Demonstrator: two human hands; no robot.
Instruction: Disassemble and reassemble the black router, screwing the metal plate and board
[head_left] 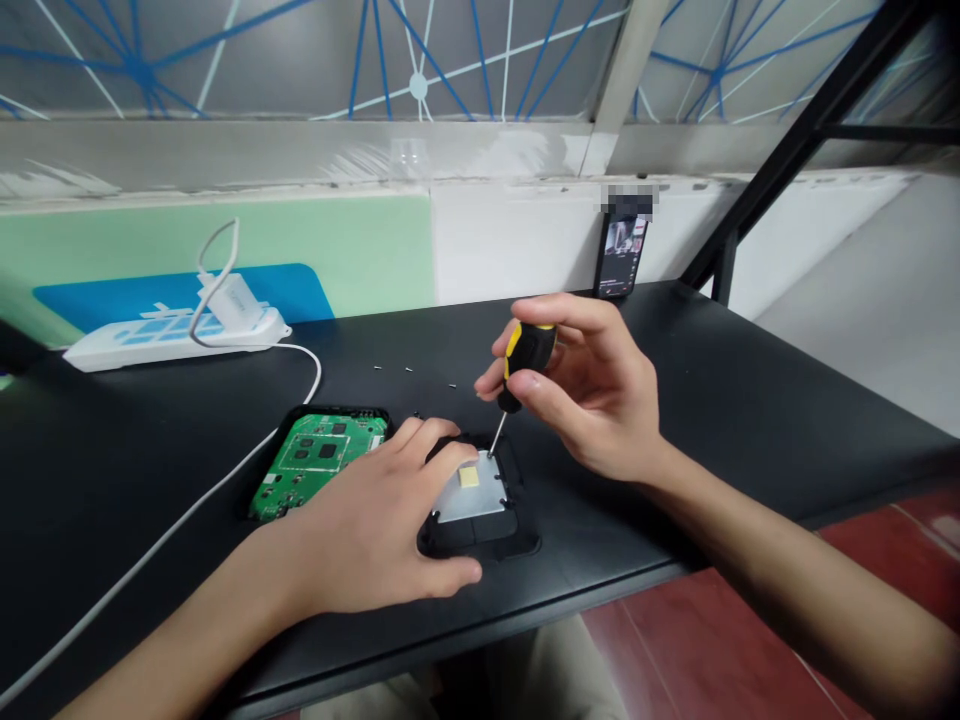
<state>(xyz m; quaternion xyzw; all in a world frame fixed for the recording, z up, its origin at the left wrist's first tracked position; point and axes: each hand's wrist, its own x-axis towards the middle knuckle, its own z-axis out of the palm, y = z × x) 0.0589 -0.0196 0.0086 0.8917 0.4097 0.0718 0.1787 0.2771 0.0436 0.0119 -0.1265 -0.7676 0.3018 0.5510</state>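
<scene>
A small screwdriver (531, 350) with a black and yellow handle is gripped in my right hand (604, 395), fingers and thumb around the handle. Its shaft slants down, and the tip meets the upper right corner of a silver metal plate (487, 500), at a screw. A pale yellow square pad (469, 477) sits on that plate, which lies in a black plastic casing (517, 545). My left hand (367, 520) rests over the casing's left side with spread fingers, the index on the plate. Beside it, partly hidden, is a green circuit board (300, 460) in a black housing.
Several loose screws (409, 369) lie on the black table (712, 400) behind the casing. A white power strip (172, 335) holds a charger (232, 300), its white cable (180, 520) running across the left. A phone (622, 250) leans against the wall at the back.
</scene>
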